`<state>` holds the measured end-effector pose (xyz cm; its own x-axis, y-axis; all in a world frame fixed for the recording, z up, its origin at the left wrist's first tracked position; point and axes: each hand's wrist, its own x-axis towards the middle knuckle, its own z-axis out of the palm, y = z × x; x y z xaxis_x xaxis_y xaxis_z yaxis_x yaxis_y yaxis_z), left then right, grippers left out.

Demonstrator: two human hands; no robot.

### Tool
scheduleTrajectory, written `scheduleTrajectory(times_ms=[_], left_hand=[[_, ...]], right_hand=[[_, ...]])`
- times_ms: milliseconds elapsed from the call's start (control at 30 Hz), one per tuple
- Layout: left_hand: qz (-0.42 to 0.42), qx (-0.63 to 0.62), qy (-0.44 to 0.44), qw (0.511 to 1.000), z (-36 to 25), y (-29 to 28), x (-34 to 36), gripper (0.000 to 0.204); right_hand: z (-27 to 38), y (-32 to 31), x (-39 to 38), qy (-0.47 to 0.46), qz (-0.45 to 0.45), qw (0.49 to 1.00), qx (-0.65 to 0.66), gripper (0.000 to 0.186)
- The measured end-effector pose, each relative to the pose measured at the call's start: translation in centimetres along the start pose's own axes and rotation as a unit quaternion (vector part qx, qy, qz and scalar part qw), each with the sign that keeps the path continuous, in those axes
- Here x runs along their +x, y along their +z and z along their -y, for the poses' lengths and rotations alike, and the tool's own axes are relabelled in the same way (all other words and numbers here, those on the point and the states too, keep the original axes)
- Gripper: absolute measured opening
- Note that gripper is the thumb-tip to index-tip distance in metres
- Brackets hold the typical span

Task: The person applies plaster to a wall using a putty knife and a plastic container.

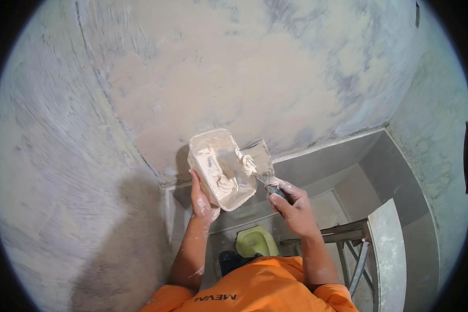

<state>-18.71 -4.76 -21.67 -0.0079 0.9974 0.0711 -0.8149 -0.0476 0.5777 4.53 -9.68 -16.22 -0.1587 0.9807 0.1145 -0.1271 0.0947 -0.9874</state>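
My left hand (pixel 202 200) is closed around the lower left side of a clear plastic tub (pixel 196 151), which is tilted and smeared inside. Cream-coloured putty (pixel 225 185) lies in it in thick, uneven heaps. In my right hand (pixel 295 207) is the dark handle of a putty knife (pixel 262 162); its broad metal blade stands just beside the tub's right rim. A lump of putty (pixel 247 164) clings to the blade's left side, next to the rim. White smears mark both hands and forearms.
A patchy plastered wall (pixel 218 78) rises ahead, meeting another wall (pixel 62 151) on the left. Grey tiles (pixel 317 156) cover the lower walls. Below are a green squat toilet (pixel 256 241) and, at right, a metal-legged stand (pixel 360 265) with a pale board (pixel 390 255).
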Motion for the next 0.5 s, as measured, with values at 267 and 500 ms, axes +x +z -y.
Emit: scheduleTrajectory(times_ms=[267,500], left_hand=[[-0.053,-0.033,0.057,0.996,-1.9,2.1,-0.8,0.077],[-0.057,-0.031,0.133,0.989,-4.1,1.2,-0.5,0.076]], right_hand=[[-1.6,1.4,-1.0,-0.3,0.026,0.852,-0.428,0.037],[0.7,-0.5,-2.6,-0.262,0.066,0.833,-0.483,0.041]])
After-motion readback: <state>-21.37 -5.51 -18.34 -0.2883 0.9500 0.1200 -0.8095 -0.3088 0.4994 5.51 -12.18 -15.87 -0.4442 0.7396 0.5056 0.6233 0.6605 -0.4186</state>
